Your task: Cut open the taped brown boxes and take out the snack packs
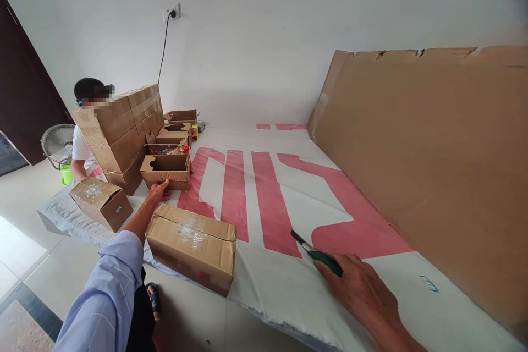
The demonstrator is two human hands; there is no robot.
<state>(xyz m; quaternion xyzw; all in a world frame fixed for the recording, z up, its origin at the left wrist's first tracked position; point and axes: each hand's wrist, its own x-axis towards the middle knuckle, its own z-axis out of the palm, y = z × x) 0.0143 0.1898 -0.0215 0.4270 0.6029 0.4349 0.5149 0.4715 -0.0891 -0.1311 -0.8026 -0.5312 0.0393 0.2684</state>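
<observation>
At the left of the table, my left hand (pixel 160 192) is at the lower front of an open cardboard box (pixel 175 180), its thumb against the front wall and its fingers partly hidden. A closed, taped cardboard box (pixel 192 242) lies just in front of that wrist, near the table edge. On the right, my right hand (pixel 363 289) is closed around the green handle of a utility knife (pixel 325 261). Its dark, narrow tip points up and left, above the red and white cloth.
Another taped box (pixel 101 201) sits on the left edge. Stacked cartons (pixel 127 137) stand behind it, and a co-worker (pixel 80 146) is beyond them. Several open boxes (pixel 175 135) line up farther back. A large cardboard sheet (pixel 433 165) leans along the right. A fan (pixel 58 143) stands on the floor.
</observation>
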